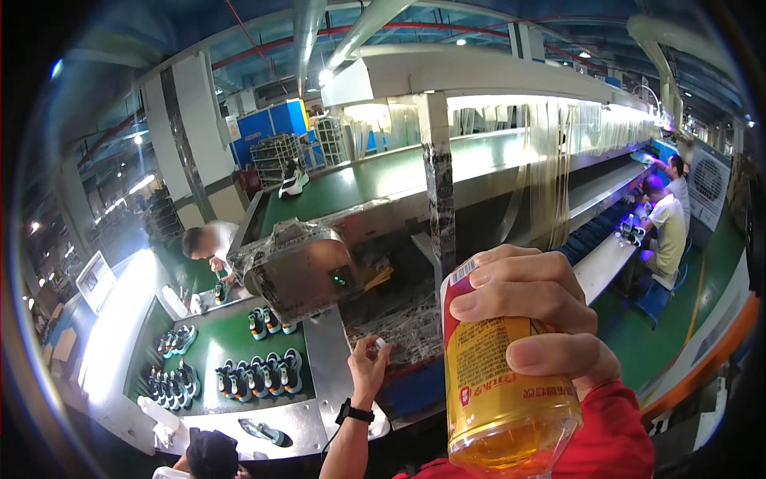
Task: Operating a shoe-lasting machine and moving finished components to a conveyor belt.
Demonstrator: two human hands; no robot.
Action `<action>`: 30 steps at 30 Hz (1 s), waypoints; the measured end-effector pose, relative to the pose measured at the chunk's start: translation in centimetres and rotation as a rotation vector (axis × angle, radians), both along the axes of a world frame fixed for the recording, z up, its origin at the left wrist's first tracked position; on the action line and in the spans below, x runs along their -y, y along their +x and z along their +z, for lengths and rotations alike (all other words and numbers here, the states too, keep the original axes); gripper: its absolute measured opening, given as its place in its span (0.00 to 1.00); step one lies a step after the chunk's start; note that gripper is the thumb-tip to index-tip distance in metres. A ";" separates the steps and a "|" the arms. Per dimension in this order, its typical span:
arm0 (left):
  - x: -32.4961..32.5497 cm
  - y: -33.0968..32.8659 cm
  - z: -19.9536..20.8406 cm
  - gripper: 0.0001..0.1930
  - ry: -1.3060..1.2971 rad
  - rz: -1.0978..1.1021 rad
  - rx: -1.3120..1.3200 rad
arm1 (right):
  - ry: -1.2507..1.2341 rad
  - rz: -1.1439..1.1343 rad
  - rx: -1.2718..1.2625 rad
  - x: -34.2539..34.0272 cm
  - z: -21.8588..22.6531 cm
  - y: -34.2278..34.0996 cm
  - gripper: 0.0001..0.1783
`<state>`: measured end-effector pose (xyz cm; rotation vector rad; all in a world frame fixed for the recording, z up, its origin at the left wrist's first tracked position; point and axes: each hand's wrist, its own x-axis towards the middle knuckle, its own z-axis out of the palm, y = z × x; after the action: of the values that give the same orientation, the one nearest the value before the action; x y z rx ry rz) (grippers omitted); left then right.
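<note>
Close in front of me, my right hand [542, 311] is wrapped round a plastic drink bottle [511, 391] with a yellow and red label. The bottle is tilted, its print upside down, and amber liquid shows in the clear end nearest me. Lower and to the left, my left hand [368, 369] is raised with its fingers pinched on a small white piece that looks like a bottle cap [381, 343]. A black watch [353, 412] is strapped round that wrist. The bottle's mouth is out of view.
Several dark shoes [259, 375] stand in rows on the green work surface [204, 351] at left. A conveyor [383, 188] with a metal post [438, 176] runs behind. One person [214, 239] works at far left, another [209, 455] at the lower edge; others [666, 215] sit at right.
</note>
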<state>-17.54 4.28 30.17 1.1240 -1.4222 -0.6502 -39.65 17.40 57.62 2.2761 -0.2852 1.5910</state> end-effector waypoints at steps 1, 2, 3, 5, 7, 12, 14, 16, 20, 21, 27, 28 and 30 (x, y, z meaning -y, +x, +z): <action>-0.1 0.0 0.0 0.15 0.006 0.009 0.001 | -0.011 0.003 -0.006 -0.1 0.4 0.0 0.28; 0.0 0.1 -0.1 0.15 -0.007 0.006 -0.003 | -0.023 0.006 -0.011 -0.2 0.8 0.0 0.27; 0.0 0.1 0.0 0.15 -0.007 0.003 0.004 | -0.037 0.002 -0.015 -0.4 1.2 0.0 0.27; -0.3 0.0 0.4 0.14 -0.013 0.005 0.010 | -0.046 0.000 -0.022 -0.7 1.8 -0.1 0.25; -0.3 -0.1 0.3 0.14 -0.036 0.004 0.009 | -0.114 0.029 -0.002 -0.3 2.2 -0.3 0.23; -0.7 0.1 0.3 0.14 -0.013 0.012 -0.013 | -0.225 0.046 0.006 -0.3 3.5 -0.5 0.20; -0.4 0.0 0.2 0.14 -0.030 0.006 -0.006 | -0.248 0.028 -0.017 -0.6 3.9 -0.7 0.20; -0.5 0.0 0.3 0.15 -0.043 0.020 0.002 | -0.261 0.025 -0.023 -1.0 4.4 -0.6 0.20; -0.4 0.2 0.3 0.15 -0.017 0.019 -0.006 | -0.300 0.010 -0.055 -1.3 5.1 -0.9 0.21; -0.5 0.2 0.3 0.15 -0.025 0.027 0.012 | -0.308 0.008 -0.057 -1.4 5.3 -0.9 0.21; -0.3 0.1 0.4 0.15 -0.011 0.008 -0.033 | -0.335 0.022 -0.046 -1.4 5.9 -1.0 0.21; -0.2 0.2 0.3 0.15 -0.003 0.003 -0.032 | -0.351 0.012 -0.056 -1.5 6.1 -1.1 0.20; -0.4 0.2 0.4 0.15 -0.011 0.016 -0.030 | -0.372 0.004 -0.069 -1.5 6.3 -1.1 0.20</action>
<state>-17.35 4.69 30.60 1.1117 -1.3880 -0.6453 -40.70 18.88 63.96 2.0377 0.0330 1.4255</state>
